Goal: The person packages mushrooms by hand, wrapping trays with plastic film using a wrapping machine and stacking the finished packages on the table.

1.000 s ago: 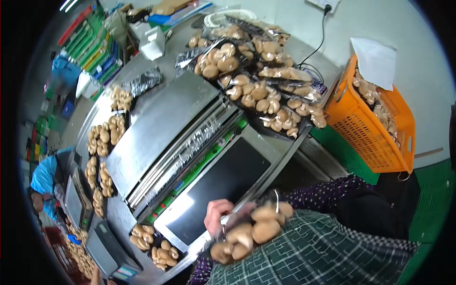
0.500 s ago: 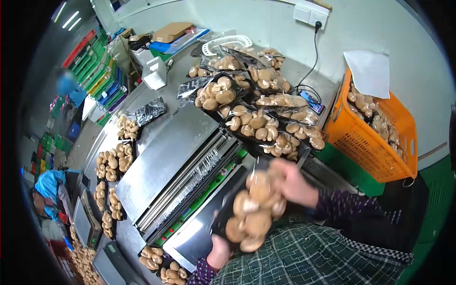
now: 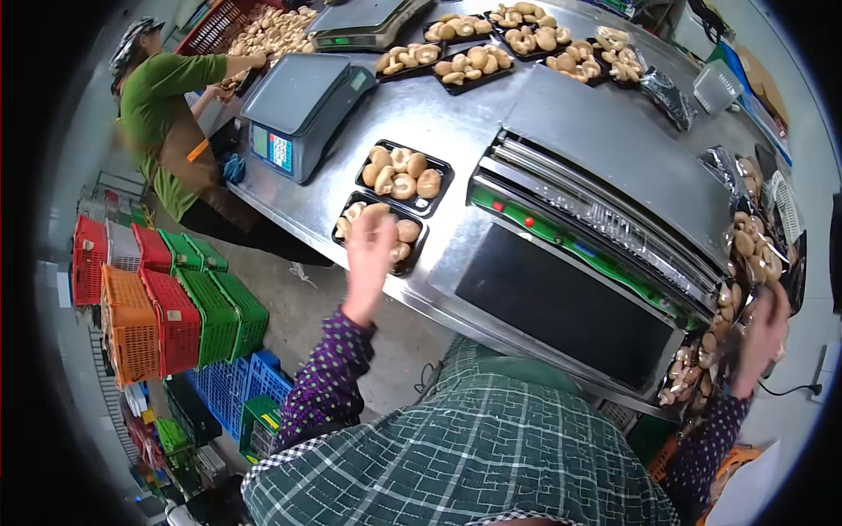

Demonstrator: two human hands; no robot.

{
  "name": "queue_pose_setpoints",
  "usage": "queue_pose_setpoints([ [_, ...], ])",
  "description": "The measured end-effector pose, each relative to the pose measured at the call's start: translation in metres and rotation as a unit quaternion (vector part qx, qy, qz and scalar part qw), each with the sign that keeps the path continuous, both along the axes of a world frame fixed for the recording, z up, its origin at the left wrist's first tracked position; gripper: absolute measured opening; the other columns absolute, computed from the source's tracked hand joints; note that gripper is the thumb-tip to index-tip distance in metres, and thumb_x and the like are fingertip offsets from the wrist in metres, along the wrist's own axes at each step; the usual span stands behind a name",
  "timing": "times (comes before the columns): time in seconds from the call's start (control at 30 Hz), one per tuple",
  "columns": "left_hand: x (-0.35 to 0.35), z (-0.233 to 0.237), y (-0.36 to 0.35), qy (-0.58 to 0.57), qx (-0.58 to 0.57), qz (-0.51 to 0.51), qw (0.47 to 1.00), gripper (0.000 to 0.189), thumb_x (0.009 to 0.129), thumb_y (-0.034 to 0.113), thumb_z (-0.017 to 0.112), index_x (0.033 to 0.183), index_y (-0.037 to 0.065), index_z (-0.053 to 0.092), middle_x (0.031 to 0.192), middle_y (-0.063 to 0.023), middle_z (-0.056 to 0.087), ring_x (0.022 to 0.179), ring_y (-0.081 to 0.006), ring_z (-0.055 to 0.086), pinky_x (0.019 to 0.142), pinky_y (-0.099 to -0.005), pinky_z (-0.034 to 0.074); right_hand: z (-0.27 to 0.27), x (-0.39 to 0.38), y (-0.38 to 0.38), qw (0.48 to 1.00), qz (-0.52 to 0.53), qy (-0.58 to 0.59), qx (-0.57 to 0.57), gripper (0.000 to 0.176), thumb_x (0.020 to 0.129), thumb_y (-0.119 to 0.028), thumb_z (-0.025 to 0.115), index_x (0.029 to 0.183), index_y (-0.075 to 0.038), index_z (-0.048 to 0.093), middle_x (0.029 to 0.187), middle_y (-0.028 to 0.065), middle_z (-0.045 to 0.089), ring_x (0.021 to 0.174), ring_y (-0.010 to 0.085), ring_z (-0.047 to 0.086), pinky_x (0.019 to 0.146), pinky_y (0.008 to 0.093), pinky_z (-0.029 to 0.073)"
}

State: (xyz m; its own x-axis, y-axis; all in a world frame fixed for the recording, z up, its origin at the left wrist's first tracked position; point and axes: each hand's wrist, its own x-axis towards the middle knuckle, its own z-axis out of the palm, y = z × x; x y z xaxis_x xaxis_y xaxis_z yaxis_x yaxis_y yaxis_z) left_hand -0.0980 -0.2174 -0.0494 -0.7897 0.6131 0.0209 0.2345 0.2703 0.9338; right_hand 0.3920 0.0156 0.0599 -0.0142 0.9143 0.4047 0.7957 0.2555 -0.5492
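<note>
My left hand (image 3: 370, 259) reaches over the near black tray of mushrooms (image 3: 407, 231), fingers apart and overlapping its front edge. Just behind that tray sits another open tray of mushrooms (image 3: 401, 174). On the far right, my right hand (image 3: 763, 342) is at the pile of film-wrapped mushroom packs (image 3: 752, 245), slightly blurred, with its fingers stretched over the packs. Between my hands stands the wrapping machine (image 3: 605, 232), with a green control strip and a dark plate (image 3: 561, 302) in front.
A scale (image 3: 303, 114) stands left of the trays. Several filled trays (image 3: 474, 66) line the table's back. At the left, a co-worker in a green top (image 3: 167, 96) handles mushrooms near a red crate (image 3: 215, 26). Stacked crates (image 3: 171, 320) stand on the floor.
The view has swung left. The mushroom pack that was between both hands is no longer there; my left hand is now over a tray, my right at the wrapped pile.
</note>
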Motion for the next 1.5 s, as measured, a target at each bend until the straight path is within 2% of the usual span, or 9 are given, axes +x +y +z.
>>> queue_pose_setpoints([
  [0.2, -0.092, -0.073, -0.061, 0.100, -0.242, 0.153, 0.953, 0.053, 0.084, 0.033, 0.056, 0.117, -0.008, 0.050, 0.120, -0.0268, 0.050, 0.114, -0.0348, 0.048, 0.097, -0.0388, 0.037, -0.068, -0.310, -0.084, 0.799, 0.471, 0.204, -0.314, 0.035, 0.086, -0.018, 0.058, 0.115, 0.001, 0.052, 0.101, 0.0114, 0.061, 0.090, 0.0196, 0.060, 0.078, 0.0306, 0.048],
  [0.3, -0.146, -0.088, -0.055, 0.162, -0.219, 0.085, 0.958, 0.049, 0.085, 0.033, 0.052, 0.112, -0.008, 0.054, 0.114, -0.0274, 0.055, 0.110, -0.0364, 0.052, 0.094, -0.0393, 0.039, -0.124, -0.408, -0.148, 0.745, 0.336, 0.266, -0.510, 0.059, 0.086, -0.032, 0.059, 0.123, 0.010, 0.040, 0.109, 0.0251, 0.055, 0.100, 0.0253, 0.057, 0.088, 0.0336, 0.046],
  [0.37, -0.173, -0.112, -0.050, 0.127, -0.236, -0.001, 0.963, 0.047, 0.087, 0.033, 0.048, 0.111, -0.006, 0.056, 0.108, -0.0268, 0.058, 0.106, -0.0360, 0.055, 0.092, -0.0388, 0.040, -0.152, -0.433, -0.175, 0.812, 0.306, 0.110, -0.484, 0.072, 0.083, -0.039, 0.059, 0.130, 0.009, 0.031, 0.125, 0.0272, 0.040, 0.118, 0.0330, 0.041, 0.101, 0.0366, 0.033],
  [0.5, -0.173, -0.125, -0.045, 0.104, -0.247, -0.029, 0.963, 0.040, 0.086, 0.031, 0.044, 0.101, -0.003, 0.061, 0.094, -0.0246, 0.062, 0.096, -0.0358, 0.059, 0.087, -0.0403, 0.042, -0.184, -0.454, -0.196, 0.830, 0.250, 0.129, -0.482, 0.071, 0.081, -0.040, 0.060, 0.126, 0.007, 0.033, 0.127, 0.0330, 0.032, 0.120, 0.0435, 0.035, 0.101, 0.0427, 0.032],
  [0.63, -0.174, -0.118, -0.056, 0.068, -0.205, 0.019, 0.976, 0.032, 0.085, 0.021, 0.046, 0.095, -0.005, 0.062, 0.088, -0.0232, 0.064, 0.089, -0.0343, 0.060, 0.080, -0.0389, 0.045, -0.191, -0.446, -0.197, 0.841, 0.317, 0.137, -0.416, 0.062, 0.081, -0.037, 0.059, 0.122, 0.005, 0.036, 0.122, 0.0323, 0.035, 0.115, 0.0424, 0.039, 0.098, 0.0439, 0.034],
  [0.83, -0.143, 0.005, -0.053, -0.008, -0.146, -0.031, 0.989, 0.026, 0.090, 0.017, 0.052, 0.098, -0.006, 0.060, 0.077, -0.0050, 0.060, 0.069, -0.0086, 0.051, 0.062, -0.0254, 0.043, -0.108, -0.398, -0.155, 0.817, 0.431, 0.197, -0.329, 0.056, 0.081, -0.037, 0.060, 0.116, 0.003, 0.044, 0.108, 0.0275, 0.050, 0.108, 0.0397, 0.045, 0.095, 0.0447, 0.036],
  [1.03, -0.057, 0.076, 0.063, -0.076, 0.007, -0.223, 0.972, 0.028, 0.089, 0.017, 0.054, 0.099, -0.008, 0.059, 0.071, 0.0012, 0.055, 0.063, -0.0047, 0.046, 0.054, -0.0206, 0.036, -0.025, -0.285, -0.044, 0.811, 0.347, 0.256, -0.396, 0.044, 0.085, -0.030, 0.063, 0.114, 0.001, 0.052, 0.092, 0.0070, 0.060, 0.068, 0.0087, 0.054, 0.058, 0.0223, 0.045],
  [1.3, 0.081, 0.051, 0.261, -0.041, -0.003, -0.361, 0.932, 0.044, 0.087, 0.032, 0.055, 0.087, -0.011, 0.062, 0.063, -0.0072, 0.058, 0.057, -0.0119, 0.051, 0.052, -0.0281, 0.039, -0.017, -0.140, 0.074, 0.916, 0.178, 0.221, -0.283, 0.040, 0.086, -0.030, 0.059, 0.110, 0.001, 0.055, 0.081, 0.0029, 0.057, 0.066, 0.0077, 0.051, 0.053, 0.0223, 0.043],
  [1.5, 0.115, 0.032, 0.296, 0.013, -0.044, -0.420, 0.906, 0.045, 0.090, 0.034, 0.052, 0.079, -0.008, 0.063, 0.070, -0.0040, 0.060, 0.063, -0.0102, 0.050, 0.054, -0.0293, 0.041, -0.052, -0.116, 0.095, 0.945, 0.174, 0.167, -0.220, 0.046, 0.079, -0.034, 0.064, 0.102, 0.006, 0.060, 0.094, 0.0192, 0.065, 0.087, 0.0252, 0.062, 0.077, 0.0341, 0.049],
])
